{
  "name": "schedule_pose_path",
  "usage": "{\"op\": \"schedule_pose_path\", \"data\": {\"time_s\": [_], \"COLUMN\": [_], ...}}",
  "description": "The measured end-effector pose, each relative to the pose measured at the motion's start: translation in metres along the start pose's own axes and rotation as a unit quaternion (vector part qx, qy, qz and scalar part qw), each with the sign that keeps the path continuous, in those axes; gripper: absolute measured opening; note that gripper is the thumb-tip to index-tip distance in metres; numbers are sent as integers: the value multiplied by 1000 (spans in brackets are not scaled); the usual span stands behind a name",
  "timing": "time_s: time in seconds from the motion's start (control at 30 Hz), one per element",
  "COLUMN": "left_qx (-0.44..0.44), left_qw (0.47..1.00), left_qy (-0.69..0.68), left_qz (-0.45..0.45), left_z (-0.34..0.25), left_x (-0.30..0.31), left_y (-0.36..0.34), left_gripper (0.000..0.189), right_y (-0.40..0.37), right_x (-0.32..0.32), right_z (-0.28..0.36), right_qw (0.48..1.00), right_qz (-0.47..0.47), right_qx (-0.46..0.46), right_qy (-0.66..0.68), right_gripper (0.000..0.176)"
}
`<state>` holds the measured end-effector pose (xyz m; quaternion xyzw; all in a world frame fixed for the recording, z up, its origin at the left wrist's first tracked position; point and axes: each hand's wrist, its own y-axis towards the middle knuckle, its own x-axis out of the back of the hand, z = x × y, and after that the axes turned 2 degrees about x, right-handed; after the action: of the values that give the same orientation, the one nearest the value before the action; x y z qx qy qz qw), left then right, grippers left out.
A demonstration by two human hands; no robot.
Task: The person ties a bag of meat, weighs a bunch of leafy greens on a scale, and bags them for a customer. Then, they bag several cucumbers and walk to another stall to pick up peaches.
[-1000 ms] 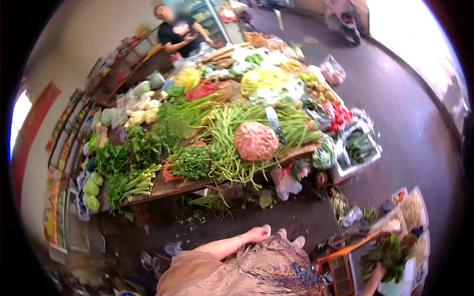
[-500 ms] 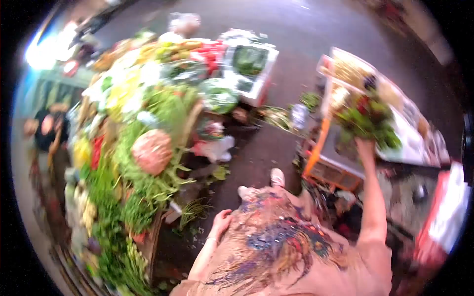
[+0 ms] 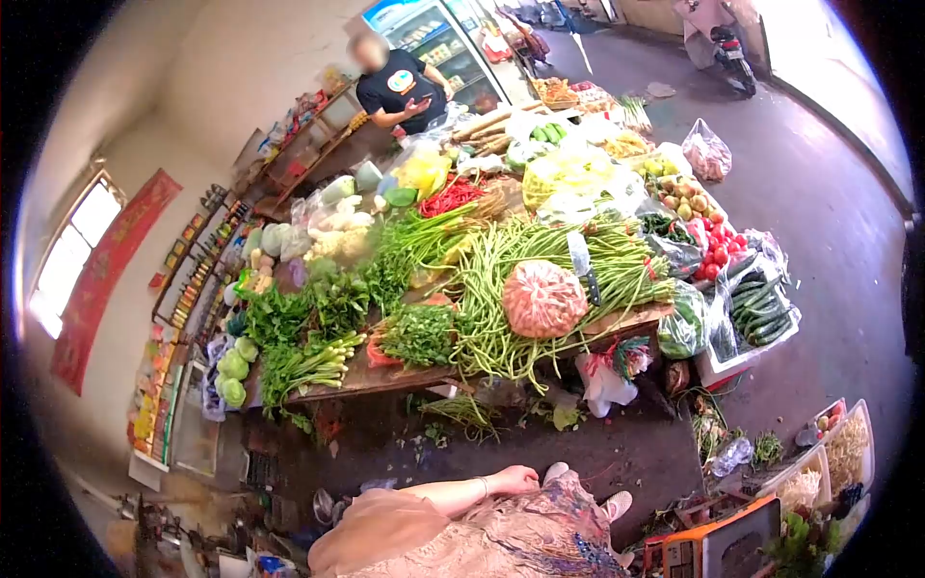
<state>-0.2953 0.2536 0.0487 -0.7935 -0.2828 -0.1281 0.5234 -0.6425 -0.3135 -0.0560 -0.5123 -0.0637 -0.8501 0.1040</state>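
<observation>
My left hand (image 3: 513, 480) rests by the lap of my patterned dress (image 3: 540, 535). Its fingers look loosely curled, with nothing visible in them. My right hand is out of view. At the bottom right edge a bunch of leafy greens (image 3: 802, 547) shows in part, beside an orange-framed box with a dark top (image 3: 737, 539). Ahead stands a table heaped with vegetables: long green beans (image 3: 491, 289), a bag of pinkish pieces (image 3: 544, 299), a knife (image 3: 584, 265) with a dark handle, and leafy bunches (image 3: 419, 332).
Behind the table stands a person in a black T-shirt (image 3: 400, 91), near a glass-door fridge (image 3: 453, 48). A white box of cucumbers (image 3: 756, 313) is at the table's right end. Shelves of jars (image 3: 198, 255) line the left wall. A tied bag (image 3: 706, 152) lies on the floor.
The view has swung right to left, bringing the vegetable table to the centre. My right hand, earlier gripping the leafy greens at right, has left the view. My left hand stays by the dress.
</observation>
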Motion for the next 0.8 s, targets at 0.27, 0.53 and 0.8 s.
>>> {"op": "schedule_pose_path", "data": {"time_s": [0.27,0.53,0.8], "left_qx": [17,2,-10], "left_qw": [1000,999,1000], "left_qy": [17,8,11], "left_qz": [18,32,19], "left_z": [5,13,4], "left_x": [-1,-9,-9], "left_y": [-16,-7,-3], "left_gripper": [41,41,41], "right_y": [-12,-13,-32], "right_x": [-18,-24,-23], "right_z": [-6,-7,-19], "right_qw": [999,999,998], "right_qz": [34,47,52], "right_qx": [-12,-19,-27], "right_qy": [-23,-15,-31], "right_gripper": [44,46,48]}}
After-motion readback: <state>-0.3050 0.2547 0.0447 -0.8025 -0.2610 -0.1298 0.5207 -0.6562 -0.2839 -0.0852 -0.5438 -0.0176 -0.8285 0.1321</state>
